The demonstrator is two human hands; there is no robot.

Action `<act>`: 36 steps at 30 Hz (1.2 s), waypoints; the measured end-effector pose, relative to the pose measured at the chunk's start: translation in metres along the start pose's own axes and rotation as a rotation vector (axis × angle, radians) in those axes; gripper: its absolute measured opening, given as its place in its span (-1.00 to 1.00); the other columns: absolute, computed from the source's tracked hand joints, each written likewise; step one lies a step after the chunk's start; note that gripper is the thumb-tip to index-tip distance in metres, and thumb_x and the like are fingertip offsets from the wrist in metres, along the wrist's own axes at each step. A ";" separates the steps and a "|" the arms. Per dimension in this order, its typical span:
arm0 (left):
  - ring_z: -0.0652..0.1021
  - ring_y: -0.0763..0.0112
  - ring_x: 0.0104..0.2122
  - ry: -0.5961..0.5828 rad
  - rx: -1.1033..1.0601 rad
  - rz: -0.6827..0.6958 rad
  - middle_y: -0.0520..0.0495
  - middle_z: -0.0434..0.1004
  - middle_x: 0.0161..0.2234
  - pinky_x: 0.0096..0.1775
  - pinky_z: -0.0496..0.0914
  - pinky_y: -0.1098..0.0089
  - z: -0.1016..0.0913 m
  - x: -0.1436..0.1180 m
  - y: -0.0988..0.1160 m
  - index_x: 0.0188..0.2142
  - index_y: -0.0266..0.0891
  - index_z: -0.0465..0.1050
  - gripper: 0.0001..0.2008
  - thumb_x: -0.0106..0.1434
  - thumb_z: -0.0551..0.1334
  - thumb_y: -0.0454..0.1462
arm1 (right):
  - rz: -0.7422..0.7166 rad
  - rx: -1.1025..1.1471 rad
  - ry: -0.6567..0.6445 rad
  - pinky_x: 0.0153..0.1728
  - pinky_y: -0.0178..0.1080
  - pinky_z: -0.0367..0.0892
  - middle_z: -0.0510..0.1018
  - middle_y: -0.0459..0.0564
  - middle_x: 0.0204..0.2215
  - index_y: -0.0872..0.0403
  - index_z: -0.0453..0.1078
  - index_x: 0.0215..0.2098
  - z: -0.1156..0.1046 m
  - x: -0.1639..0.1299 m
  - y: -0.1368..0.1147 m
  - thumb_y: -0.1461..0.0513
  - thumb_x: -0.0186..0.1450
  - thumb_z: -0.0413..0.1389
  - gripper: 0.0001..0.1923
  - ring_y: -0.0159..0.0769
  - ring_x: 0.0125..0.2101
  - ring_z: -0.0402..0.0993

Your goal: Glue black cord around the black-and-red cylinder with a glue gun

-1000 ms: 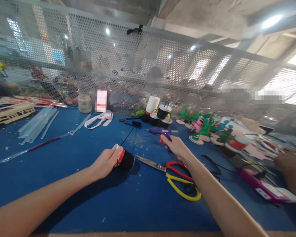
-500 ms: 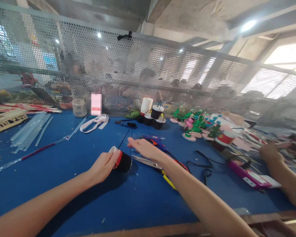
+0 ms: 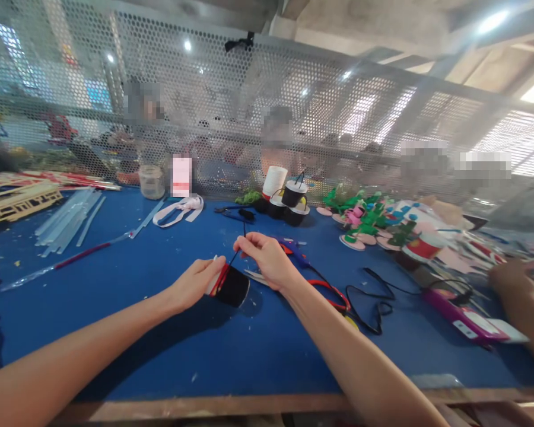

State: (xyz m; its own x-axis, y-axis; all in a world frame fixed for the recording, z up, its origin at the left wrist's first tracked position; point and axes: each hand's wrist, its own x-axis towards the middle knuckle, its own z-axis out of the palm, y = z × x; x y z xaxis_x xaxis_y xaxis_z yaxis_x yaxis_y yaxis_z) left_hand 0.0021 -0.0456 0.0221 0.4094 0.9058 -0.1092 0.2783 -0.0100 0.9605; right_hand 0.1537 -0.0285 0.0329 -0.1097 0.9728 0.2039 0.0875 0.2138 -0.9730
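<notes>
My left hand point(image 3: 199, 282) is closed on the rim of a small paper cup point(image 3: 234, 287) tilted on its side, with black wrapping over its lower part and red near the rim. My right hand point(image 3: 267, 258) pinches a thin black cord point(image 3: 235, 257) that runs from the cup's rim up past my fingers. Scissors point(image 3: 257, 276) lie open just behind and under my right hand, partly hidden by it. A blue and orange glue gun point(image 3: 296, 254) rests beyond that wrist, partly covered.
Several black-wrapped cups point(image 3: 294, 193) stand at the back, near a black yarn bundle point(image 3: 246, 214). Glue sticks point(image 3: 66, 219) and white ribbon point(image 3: 178, 210) lie left. Green and pink craft pieces point(image 3: 367, 220), a purple power strip point(image 3: 456, 317) and another person's hand point(image 3: 514, 281) are right.
My right hand has come down closer to the cup, its fingers now pinching the cord. The cup has turned slightly in my left hand, and the camera view has shifted.
</notes>
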 end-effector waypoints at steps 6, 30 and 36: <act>0.17 0.58 -0.64 0.008 -0.040 -0.080 0.12 0.16 -0.67 -0.58 0.06 0.52 0.000 0.001 0.001 -0.56 -0.33 0.24 -0.63 0.03 0.02 -0.02 | -0.086 -0.003 0.032 -0.46 -0.35 0.17 0.38 -0.12 -0.59 0.12 0.26 -0.60 -0.001 -0.004 -0.004 0.15 0.09 0.03 -0.79 -0.48 -0.56 0.22; 0.12 0.59 -0.67 0.028 0.065 -0.084 0.13 0.06 -0.70 -0.59 0.03 0.50 0.005 -0.002 0.007 -0.63 -0.30 0.15 -0.63 0.07 -0.05 -0.05 | -0.128 -0.175 0.089 -0.50 -0.37 0.15 0.32 -0.13 -0.63 0.11 0.21 -0.61 -0.004 -0.003 -0.003 0.14 0.13 -0.04 -0.75 -0.47 -0.59 0.19; 0.09 0.59 -0.64 -0.027 0.037 0.032 0.13 0.02 -0.68 -0.59 0.02 0.50 0.006 -0.007 0.006 -0.64 -0.29 0.12 -0.62 0.10 -0.07 -0.03 | -0.098 -0.243 0.084 -0.50 -0.36 0.15 0.34 -0.13 -0.63 0.10 0.22 -0.61 -0.005 0.000 0.003 0.11 0.13 -0.05 -0.74 -0.45 -0.59 0.21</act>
State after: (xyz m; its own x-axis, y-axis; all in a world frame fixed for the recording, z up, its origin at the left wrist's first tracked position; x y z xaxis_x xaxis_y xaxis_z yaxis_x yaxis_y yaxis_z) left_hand 0.0060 -0.0541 0.0273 0.4423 0.8928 -0.0859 0.2965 -0.0552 0.9534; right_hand 0.1590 -0.0270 0.0306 -0.0477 0.9484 0.3136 0.3171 0.3121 -0.8956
